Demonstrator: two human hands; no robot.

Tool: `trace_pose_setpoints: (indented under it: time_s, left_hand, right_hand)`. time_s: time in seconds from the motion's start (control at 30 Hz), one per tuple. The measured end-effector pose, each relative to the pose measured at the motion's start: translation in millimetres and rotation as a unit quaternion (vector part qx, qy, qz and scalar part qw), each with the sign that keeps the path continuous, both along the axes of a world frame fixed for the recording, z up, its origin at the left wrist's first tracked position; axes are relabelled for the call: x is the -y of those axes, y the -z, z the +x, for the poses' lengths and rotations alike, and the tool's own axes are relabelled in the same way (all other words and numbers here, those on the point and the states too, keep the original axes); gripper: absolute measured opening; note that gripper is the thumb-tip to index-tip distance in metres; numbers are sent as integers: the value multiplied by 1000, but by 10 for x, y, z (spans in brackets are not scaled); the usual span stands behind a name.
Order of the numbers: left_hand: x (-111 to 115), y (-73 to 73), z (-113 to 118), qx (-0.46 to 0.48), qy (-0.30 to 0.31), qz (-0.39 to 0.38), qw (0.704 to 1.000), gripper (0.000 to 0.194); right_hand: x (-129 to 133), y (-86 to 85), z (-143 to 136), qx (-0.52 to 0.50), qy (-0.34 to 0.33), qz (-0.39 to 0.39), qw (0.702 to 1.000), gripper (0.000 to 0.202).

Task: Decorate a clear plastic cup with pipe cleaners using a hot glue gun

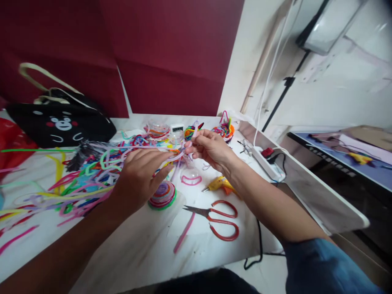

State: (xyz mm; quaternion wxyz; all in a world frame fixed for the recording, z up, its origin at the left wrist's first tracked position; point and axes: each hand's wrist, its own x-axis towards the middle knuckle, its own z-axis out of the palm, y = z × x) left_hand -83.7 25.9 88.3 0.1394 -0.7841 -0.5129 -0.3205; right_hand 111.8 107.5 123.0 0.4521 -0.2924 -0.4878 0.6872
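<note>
I had two hands in view over one white counter (pixel 131 245), working near its middle. The right hand (pixel 211 149) had its thumb and fingers pinched on one lilac pipe cleaner (pixel 182 155), so that grip was grasping it; the strand ran between the two hands, above the counter. The left hand (pixel 137 175) reached in from the left with its fingertips at the same strand, but I could not tell whether its grip was closed on it. Just below the left fingers I saw one coiled striped piece (pixel 162 192) with a green rim. Nearer and to the right lay one pair of scissors (pixel 210 211), orange-handled, blades pointing left, with one loose pink pipe cleaner (pixel 184 232) near the blades. Beyond the scissors I counted one yellow glue gun (pixel 217 183), partly behind the right forearm, and one pink ring (pixel 191 180) to its left. The left side held a heap of pipe cleaners (pixel 101 165), too many and too tangled for me to count. At the far left stood one black bag (pixel 61 126); one white power strip (pixel 265 164) lay at the right, one red plug (pixel 267 152) in it.
</note>
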Motion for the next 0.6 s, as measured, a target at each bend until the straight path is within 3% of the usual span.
trace_pose_setpoints:
  time_s: [0.13, 0.23, 0.27, 0.3, 0.37, 0.43, 0.47, 0.5, 0.6]
  left_hand:
    - [-71, -13, 271, 27, 15, -63, 998, 48]
    - [-70, 3, 320, 81, 26, -93, 992, 47]
    - [-60, 1, 332, 93, 33, -112, 989, 46]
    - [-48, -4, 347, 101, 43, -132, 985, 45]
    - [-18, -20, 396, 107, 61, -168, 978, 44]
    - [19, -34, 466, 112, 77, -192, 972, 42]
    - [40, -36, 503, 118, 86, -203, 968, 41]
    - [62, -34, 539, 123, 95, -215, 964, 40]
    - [129, 8, 604, 139, 108, -261, 949, 38]
  right_hand:
    - [115, 28, 238, -1, -4, 23, 1000, 16]
    - [162, 133, 466, 68, 75, 119, 988, 23]
    - [193, 170, 534, 110, 129, 189, 967, 29]
    - [239, 204, 592, 157, 189, 279, 928, 37]
    - [366, 264, 667, 267, 249, 446, 817, 41]
    - [515, 320, 692, 359, 210, 537, 734, 28]
    - [584, 352, 692, 383, 168, 559, 716, 20]
    - [642, 386, 688, 395, 125, 564, 714, 17]
    - [737, 496, 688, 382, 78, 525, 756, 20]
